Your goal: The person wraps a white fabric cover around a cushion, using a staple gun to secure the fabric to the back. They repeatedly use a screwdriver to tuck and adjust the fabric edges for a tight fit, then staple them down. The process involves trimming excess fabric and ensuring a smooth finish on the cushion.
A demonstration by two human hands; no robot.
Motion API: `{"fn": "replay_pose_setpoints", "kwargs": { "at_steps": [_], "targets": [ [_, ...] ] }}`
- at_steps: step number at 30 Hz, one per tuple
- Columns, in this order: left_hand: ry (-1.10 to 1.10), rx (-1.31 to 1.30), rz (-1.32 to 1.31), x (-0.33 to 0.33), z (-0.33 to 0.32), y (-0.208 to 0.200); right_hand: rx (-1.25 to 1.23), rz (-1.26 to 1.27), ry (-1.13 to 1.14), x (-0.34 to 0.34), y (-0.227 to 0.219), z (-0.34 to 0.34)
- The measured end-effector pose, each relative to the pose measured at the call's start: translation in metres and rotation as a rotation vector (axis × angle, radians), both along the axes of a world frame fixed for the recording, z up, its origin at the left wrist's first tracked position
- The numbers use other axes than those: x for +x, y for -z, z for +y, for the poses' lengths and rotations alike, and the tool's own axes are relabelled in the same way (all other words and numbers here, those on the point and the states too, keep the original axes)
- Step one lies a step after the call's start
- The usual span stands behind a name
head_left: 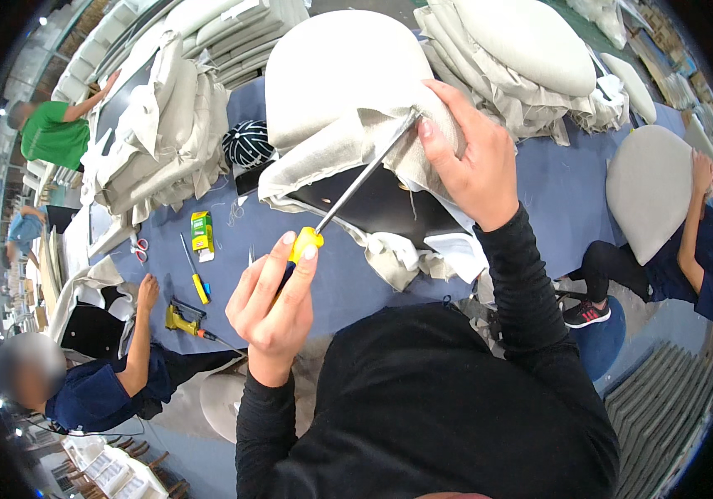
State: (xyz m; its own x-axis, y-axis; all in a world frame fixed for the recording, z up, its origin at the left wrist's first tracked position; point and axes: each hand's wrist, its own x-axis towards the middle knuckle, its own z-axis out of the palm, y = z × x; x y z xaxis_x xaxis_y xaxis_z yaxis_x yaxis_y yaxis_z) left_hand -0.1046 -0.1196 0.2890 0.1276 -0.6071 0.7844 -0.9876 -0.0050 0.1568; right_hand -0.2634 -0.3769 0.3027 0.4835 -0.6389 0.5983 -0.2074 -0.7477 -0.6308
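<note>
A pale seat cushion [344, 71] with loose fabric along its near edge and a black underside panel [381, 200] rests on the table before me. My left hand [269, 308] is closed around the yellow handle of a long-shafted screwdriver [363, 176]. Its shaft slants up and to the right across the loose fabric, with the tip at the cushion's right side. There my right hand [477, 162] grips the cushion's edge and folded fabric, its thumb close to the tip. How far the tip goes into the cloth I cannot tell.
On the blue table [340, 287] lie a yellow-green box [202, 233], another yellow-handled tool [198, 283], scissors [140, 248] and a yellow staple gun [182, 318]. A striped cap [248, 143] sits left of my cushion. Cushion stacks [514, 58] stand behind. Co-workers sit left and right.
</note>
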Motion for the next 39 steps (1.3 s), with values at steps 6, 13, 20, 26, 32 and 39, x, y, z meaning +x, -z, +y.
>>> {"fn": "replay_pose_setpoints", "kwargs": {
  "at_steps": [6, 13, 20, 26, 32, 39],
  "targets": [
    [-0.024, -0.016, -0.005, 0.002, 0.0, 0.001, -0.002, -0.01, -0.006, 0.005, 0.0, 0.002],
    [-0.065, 0.064, -0.05, 0.002, 0.001, -0.017, 0.033, -0.015, -0.024, 0.006, 0.003, -0.001],
    [-0.048, 0.139, -0.21, 0.012, 0.01, -0.041, 0.012, -0.04, -0.077, 0.009, 0.004, -0.005],
    [-0.044, 0.084, -0.355, 0.017, 0.015, -0.026, -0.01, 0.006, -0.149, 0.006, 0.001, 0.0],
    [0.087, 0.004, 0.308, 0.008, -0.004, 0.018, -0.014, 0.074, -0.131, 0.005, -0.005, 0.005],
    [0.046, -0.151, 0.164, 0.001, -0.024, 0.063, 0.05, 0.088, -0.156, 0.001, -0.006, -0.001]
  ]
}}
